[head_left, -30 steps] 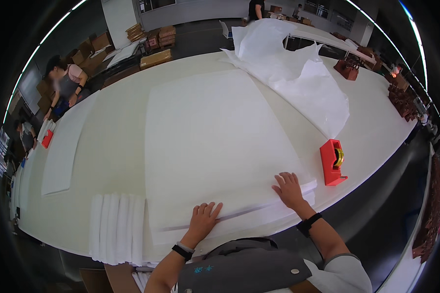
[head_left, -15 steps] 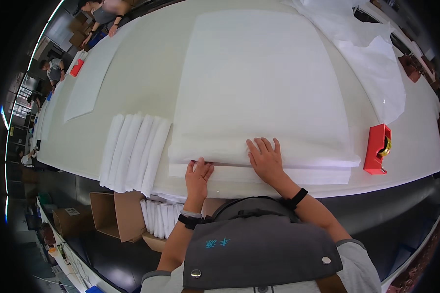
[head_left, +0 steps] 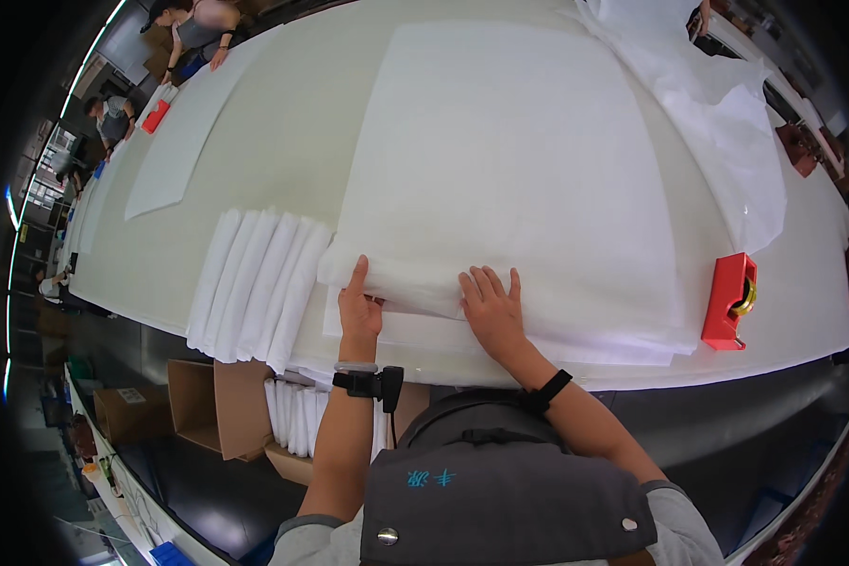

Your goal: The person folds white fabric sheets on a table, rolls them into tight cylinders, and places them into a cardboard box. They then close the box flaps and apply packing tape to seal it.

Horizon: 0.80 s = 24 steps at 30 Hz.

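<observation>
A large thin white sheet (head_left: pixel 509 141) lies spread before me, with its near edge folded over into a loose, puffy band (head_left: pixel 415 274). My left hand (head_left: pixel 360 304) grips the left end of this band, thumb on top and fingers tucked beneath, partly hidden. Farther right, my right hand (head_left: pixel 492 309) lies on the band with its fingers outstretched. More flat white sheet (head_left: pixel 594 347) shows under the band along the table's near side. Left of my left hand, several white rolls (head_left: pixel 259 283) lie side by side.
A red tape dispenser (head_left: pixel 729 302) stands at the right on the pale table (head_left: pixel 283 141). Beyond it lies crumpled white sheeting (head_left: pixel 717 123). Below the table edge are an open cardboard box (head_left: pixel 236 410) and more white rolls (head_left: pixel 297 415). Co-workers (head_left: pixel 203 33) stand along the far left side.
My left hand has shifted left and up, its thumb now over the fold's end, which is lifted slightly. My right hand has slid a little left along the fold.
</observation>
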Available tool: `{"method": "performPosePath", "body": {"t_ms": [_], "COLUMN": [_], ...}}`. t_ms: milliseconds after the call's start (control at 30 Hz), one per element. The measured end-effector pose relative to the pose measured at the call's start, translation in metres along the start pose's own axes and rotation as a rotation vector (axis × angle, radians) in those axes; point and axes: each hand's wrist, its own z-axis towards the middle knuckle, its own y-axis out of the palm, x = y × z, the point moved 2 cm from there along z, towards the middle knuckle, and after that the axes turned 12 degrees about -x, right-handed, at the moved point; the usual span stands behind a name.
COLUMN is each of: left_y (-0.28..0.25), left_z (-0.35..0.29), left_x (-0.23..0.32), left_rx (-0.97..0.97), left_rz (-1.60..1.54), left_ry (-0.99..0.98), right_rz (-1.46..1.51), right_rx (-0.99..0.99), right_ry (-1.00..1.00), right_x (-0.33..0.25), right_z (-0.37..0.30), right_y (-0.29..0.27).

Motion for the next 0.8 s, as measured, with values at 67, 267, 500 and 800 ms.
{"method": "performPosePath", "body": {"t_ms": [67, 267, 500, 800], "left_y": [-0.014, -0.033, 0.139, 0.148], "left_z": [0.004, -0.029, -0.087, -0.075], "left_x": [-0.006, -0.022, -0.050, -0.117], "left_rx": [-0.024, 0.020, -0.434, -0.861], "left_rz": [-0.087, -0.222, 0.881, 1.700], "left_ry": [0.059, 0.160, 0.434, 0.732], "right_rz": [-0.005, 0.252, 0.395, 0.270], "right_rx": [0.034, 0.029, 0.131, -0.739], "right_ry": [-0.057, -0.049, -0.039, -0.154], "right_x": [-0.006, -0.022, -0.029, 0.008], "right_z": [0.000, -0.002, -0.013, -0.076], "right_y": [0.004, 0.010, 0.022, -0.006]}}
